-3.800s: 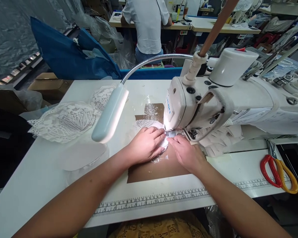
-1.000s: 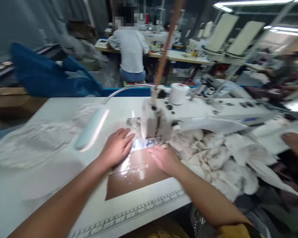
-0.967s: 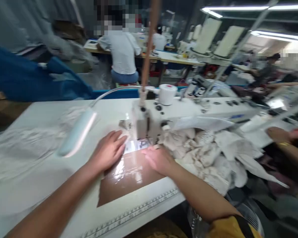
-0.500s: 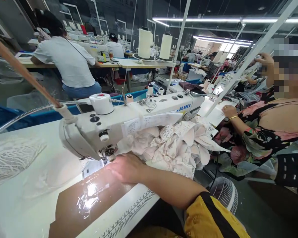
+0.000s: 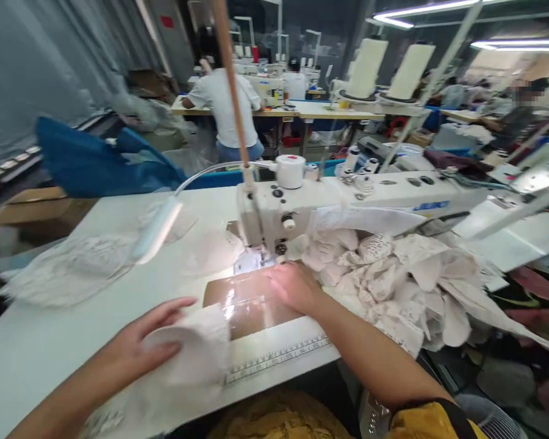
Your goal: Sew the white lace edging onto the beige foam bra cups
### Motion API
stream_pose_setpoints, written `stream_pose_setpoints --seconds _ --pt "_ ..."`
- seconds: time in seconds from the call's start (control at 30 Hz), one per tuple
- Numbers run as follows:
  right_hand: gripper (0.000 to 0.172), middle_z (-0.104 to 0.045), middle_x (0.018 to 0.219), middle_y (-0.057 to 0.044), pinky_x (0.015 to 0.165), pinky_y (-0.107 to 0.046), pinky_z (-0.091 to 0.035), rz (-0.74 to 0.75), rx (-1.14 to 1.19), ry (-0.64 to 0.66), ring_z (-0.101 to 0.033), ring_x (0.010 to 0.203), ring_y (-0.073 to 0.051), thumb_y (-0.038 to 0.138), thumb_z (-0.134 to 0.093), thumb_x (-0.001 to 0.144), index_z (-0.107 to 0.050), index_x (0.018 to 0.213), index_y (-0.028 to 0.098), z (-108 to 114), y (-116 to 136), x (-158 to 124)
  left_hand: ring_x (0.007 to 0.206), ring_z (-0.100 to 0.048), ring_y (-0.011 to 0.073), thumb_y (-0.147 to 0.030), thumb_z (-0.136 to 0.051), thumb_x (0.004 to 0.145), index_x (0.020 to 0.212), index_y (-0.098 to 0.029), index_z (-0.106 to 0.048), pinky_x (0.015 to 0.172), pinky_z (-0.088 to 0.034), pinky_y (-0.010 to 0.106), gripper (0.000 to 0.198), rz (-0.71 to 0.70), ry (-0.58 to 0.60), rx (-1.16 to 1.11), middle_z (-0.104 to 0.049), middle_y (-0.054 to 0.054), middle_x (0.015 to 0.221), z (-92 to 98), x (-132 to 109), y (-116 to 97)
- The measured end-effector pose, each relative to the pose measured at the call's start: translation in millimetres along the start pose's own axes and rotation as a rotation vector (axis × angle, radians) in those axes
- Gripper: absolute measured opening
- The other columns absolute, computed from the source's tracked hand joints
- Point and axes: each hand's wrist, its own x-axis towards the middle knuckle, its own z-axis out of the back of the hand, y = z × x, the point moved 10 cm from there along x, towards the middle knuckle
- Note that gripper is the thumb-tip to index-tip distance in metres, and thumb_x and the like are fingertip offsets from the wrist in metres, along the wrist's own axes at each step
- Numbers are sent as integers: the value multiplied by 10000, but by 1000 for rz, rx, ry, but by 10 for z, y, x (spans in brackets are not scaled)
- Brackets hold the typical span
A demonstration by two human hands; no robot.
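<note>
My left hand (image 5: 158,332) is at the near left of the table, its thumb and fingers around a pale, curved fabric piece (image 5: 201,347). More of this fabric hangs down toward the table's front edge, blurred by motion. My right hand (image 5: 297,286) lies on the shiny brown plate (image 5: 251,311), just right of the needle area of a white sewing machine (image 5: 366,198). Its fingers are stretched toward the lit presser foot, and I see no cloth under them. A heap of cream lace pieces (image 5: 407,274) lies right of this hand, under the machine arm.
White lacy pieces (image 5: 73,268) lie on the left of the table, beside a lamp (image 5: 158,228) on a bendy arm. A ruler strip (image 5: 279,356) runs along the front edge. Thread cones (image 5: 368,67) stand behind. A person in a white shirt (image 5: 233,107) sits farther back.
The view has swung left. My left hand has come into view with the pale fabric piece. My right hand stays beside the needle area. The co-worker at the right has left the view.
</note>
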Motion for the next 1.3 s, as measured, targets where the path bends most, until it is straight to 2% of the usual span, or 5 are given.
stream_pose_setpoints --seconds 0.1,0.3,0.67,0.9,1.3 --pt "302 -700 1026 -53 798 -304 -441 -40 88 -39 -613 903 -189 198 -444 919 -659 1131 213 42 -35 -30 961 -604 269 -426 -558 839 1004 -217 -598 766 -500 328 270 -119 285 -277 -624 43 1018 -423 290 -325" --pt "259 -698 823 -26 705 -268 -440 -14 257 -124 -609 764 -159 237 -440 935 -698 950 213 162 15 -80 615 -430 127 -254 -559 742 743 -193 -428 529 -328 216 145 -51 149 -275 -430 -37 687 -521 843 -435" --pt "197 -629 748 -28 678 -266 -391 164 195 -4 -560 739 -146 258 -528 903 -709 860 192 10 225 -68 761 -601 159 -423 -679 777 1281 -163 -456 558 -465 254 609 4 439 -697 -601 99 1080 -728 742 -407" --pt "136 -639 845 -40 674 -270 -406 116 266 -15 -568 775 -156 220 -558 873 -691 897 199 35 184 -64 582 -507 109 -217 -674 685 833 -140 -606 514 -366 209 180 20 556 -537 -541 -33 654 -875 799 -639" --pt "180 -505 605 64 546 -233 -334 -160 502 73 -450 548 -99 233 -577 814 -439 699 219 -52 -44 -68 560 -461 96 -416 -718 676 683 -173 -413 500 -336 205 391 48 271 -804 -495 -27 648 -738 951 -384"
